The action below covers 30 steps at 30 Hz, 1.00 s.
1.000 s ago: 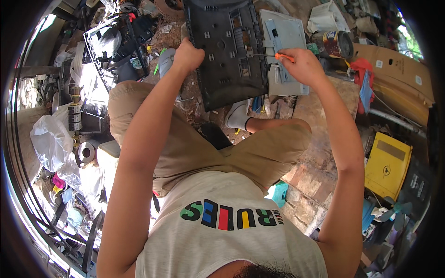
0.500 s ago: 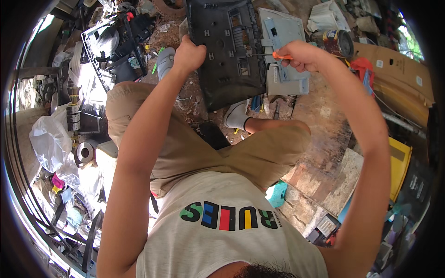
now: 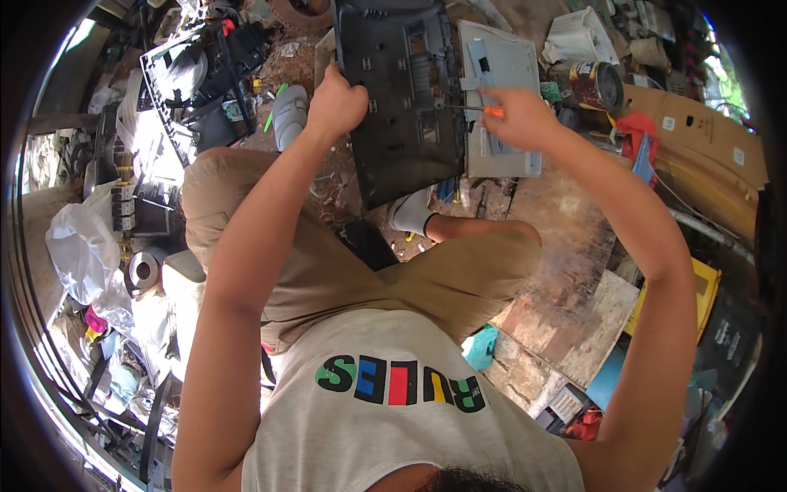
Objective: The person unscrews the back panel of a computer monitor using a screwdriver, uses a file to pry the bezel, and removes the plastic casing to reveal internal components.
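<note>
A black plastic panel [image 3: 392,156] with slots, posts and cut-out openings is held up in front of my legs. My left hand [image 3: 338,105] is closed round its left edge, the thumb lying on the near face. In my right hand [image 3: 525,119] is a screwdriver with an orange handle [image 3: 493,111]. Its thin shaft points left, and the tip reaches the panel by the openings near the right edge; whether it sits in a screw or a slot is too small to tell. Some right fingers are hidden behind the hand.
Behind the panel's right side lies a pale grey plastic housing [image 3: 516,61]. A can [image 3: 592,85], a white plastic bin [image 3: 580,37] and a cardboard box [image 3: 684,123] are at the far right. Broken black casings [image 3: 221,123] lie far left. Boards [image 3: 566,262] cover the floor at right.
My right hand has turned and come lower, covering more of the screwdriver handle, and the shaft now slopes slightly. The panel has dipped a little toward me, still in my left hand.
</note>
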{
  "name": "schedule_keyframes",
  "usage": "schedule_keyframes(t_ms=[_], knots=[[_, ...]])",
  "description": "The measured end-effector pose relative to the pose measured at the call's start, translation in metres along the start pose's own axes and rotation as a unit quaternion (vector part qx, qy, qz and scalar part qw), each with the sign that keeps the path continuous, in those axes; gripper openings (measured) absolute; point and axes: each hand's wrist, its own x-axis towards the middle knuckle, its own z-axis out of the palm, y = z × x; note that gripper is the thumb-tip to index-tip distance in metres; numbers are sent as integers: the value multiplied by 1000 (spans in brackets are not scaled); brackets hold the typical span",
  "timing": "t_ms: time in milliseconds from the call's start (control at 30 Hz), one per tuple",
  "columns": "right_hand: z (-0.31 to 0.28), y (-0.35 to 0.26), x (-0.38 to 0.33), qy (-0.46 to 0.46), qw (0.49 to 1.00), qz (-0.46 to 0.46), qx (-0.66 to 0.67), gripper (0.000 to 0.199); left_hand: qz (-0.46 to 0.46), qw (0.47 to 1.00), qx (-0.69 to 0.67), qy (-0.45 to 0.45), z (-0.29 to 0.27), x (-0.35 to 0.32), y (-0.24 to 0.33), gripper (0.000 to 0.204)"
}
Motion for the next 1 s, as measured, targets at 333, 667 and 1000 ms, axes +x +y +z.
schedule_keyframes(t_ms=[333,667,1000], knots=[[-16,11,21,-108,943,-194,-249,30,3,1000,-1,2,1,2,-1,59],[-20,25,30,-328,715,427,445,19,2,1000,2,4,4,1,-5,62],[-18,5,28,-54,982,127,132,29,5,1000,9,-2,5,8,-10,64]])
